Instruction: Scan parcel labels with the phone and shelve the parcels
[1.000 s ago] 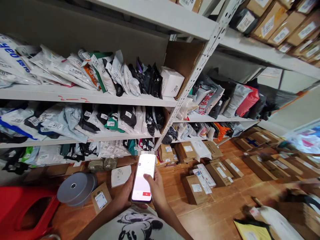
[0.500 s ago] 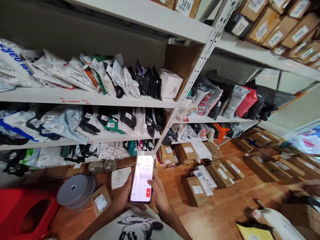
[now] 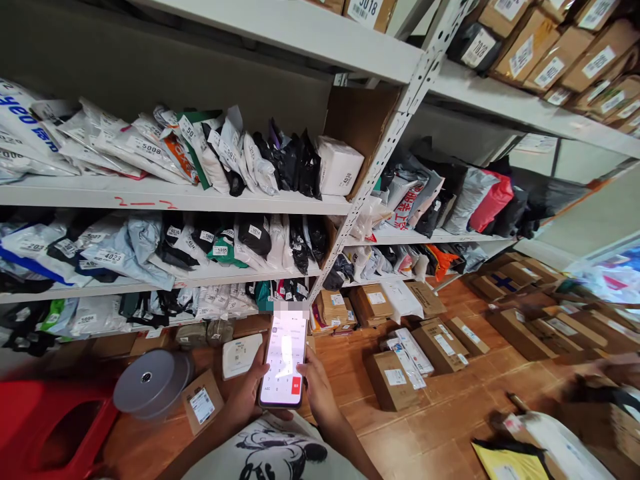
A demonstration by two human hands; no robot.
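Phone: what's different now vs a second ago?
A number keypad has come up on the phone. The right hand's thumb has shifted from mid-screen to the phone's right edge; the left hand's thumb has edged onto its left side. Nothing let go: both hands still hold it. Shelved bags unchanged.
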